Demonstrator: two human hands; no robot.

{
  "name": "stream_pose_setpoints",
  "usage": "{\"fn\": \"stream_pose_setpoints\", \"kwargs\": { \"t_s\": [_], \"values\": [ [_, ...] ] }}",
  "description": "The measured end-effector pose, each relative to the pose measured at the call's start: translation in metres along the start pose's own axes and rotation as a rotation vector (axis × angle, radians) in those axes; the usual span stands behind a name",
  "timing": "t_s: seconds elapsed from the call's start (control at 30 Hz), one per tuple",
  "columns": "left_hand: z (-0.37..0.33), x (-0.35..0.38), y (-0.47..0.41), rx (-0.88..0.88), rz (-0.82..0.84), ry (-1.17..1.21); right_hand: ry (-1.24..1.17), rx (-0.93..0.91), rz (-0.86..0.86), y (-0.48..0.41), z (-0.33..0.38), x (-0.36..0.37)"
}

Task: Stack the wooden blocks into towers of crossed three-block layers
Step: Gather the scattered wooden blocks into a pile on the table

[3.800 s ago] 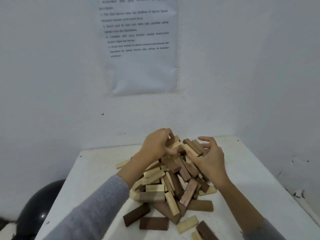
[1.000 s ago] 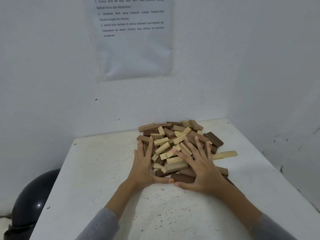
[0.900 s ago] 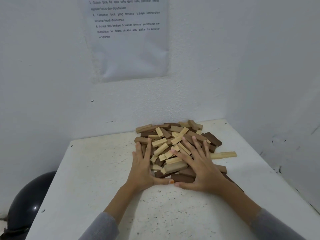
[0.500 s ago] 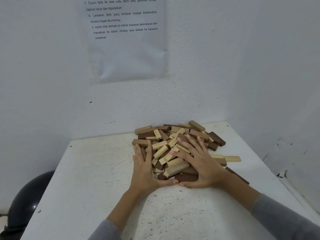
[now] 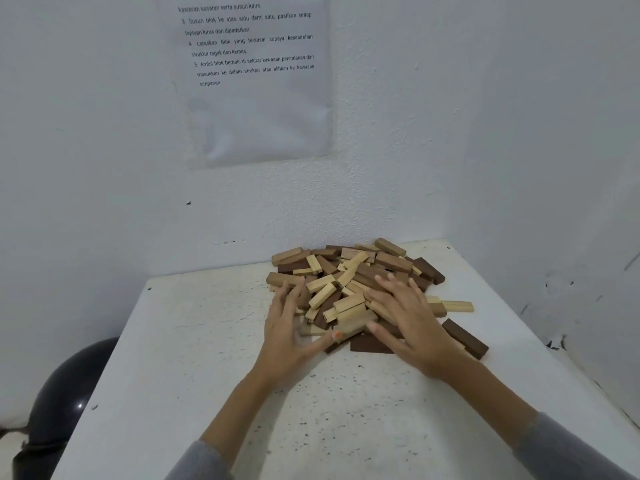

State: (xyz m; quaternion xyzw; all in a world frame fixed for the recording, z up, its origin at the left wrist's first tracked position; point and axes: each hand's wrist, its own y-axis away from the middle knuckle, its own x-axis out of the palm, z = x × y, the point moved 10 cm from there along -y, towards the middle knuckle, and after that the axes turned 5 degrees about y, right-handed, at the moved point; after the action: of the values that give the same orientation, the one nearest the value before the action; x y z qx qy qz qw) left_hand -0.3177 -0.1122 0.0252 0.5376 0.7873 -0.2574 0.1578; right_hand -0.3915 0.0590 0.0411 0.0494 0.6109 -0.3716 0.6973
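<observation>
Hands, left (image 5: 285,336) and right (image 5: 412,325), lie flat, fingers spread, on block pile (image 5: 349,282).

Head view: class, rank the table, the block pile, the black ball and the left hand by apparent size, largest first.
1. table
2. block pile
3. black ball, partly hidden by the table
4. left hand

blocks pile (image 5: 349,282): flattened, pushed toward wall | left grip (image 5: 287,337), right grip (image 5: 412,327): thumbs parted
</observation>
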Motion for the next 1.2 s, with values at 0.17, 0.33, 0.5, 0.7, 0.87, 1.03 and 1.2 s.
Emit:
{"fn": "stream_pose_setpoints", "kwargs": {
  "t_s": [0.17, 0.33, 0.5, 0.7, 0.87, 1.03, 1.2],
  "values": [
    [-0.021, -0.007, 0.021, 0.113, -0.124, -0.005, -0.074, 0.155, -0.306, 0.028, 0.002, -0.024],
    [-0.031, 0.009, 0.038, 0.192, -0.111, -0.167, -0.074, 0.157, -0.318, 0.045, 0.025, -0.011],
    [-0.024, 0.025, 0.043, 0.204, 0.004, -0.331, 0.046, 0.134, -0.225, 0.048, 0.036, 0.01],
    [-0.027, 0.016, 0.05, 0.215, -0.096, -0.365, 0.212, 0.208, -0.149, 0.052, 0.036, 0.015],
    [-0.025, 0.004, 0.052, 0.178, -0.208, -0.374, 0.198, 0.26, -0.107, 0.055, 0.032, 0.017],
    [-0.013, 0.009, 0.045, 0.074, -0.158, -0.373, 0.099, 0.285, 0.009, 0.055, 0.032, 0.023],
    [-0.013, 0.0, 0.052, -0.037, -0.187, -0.295, -0.216, 0.427, -0.072, 0.057, 0.03, 0.015]
  ]
}}
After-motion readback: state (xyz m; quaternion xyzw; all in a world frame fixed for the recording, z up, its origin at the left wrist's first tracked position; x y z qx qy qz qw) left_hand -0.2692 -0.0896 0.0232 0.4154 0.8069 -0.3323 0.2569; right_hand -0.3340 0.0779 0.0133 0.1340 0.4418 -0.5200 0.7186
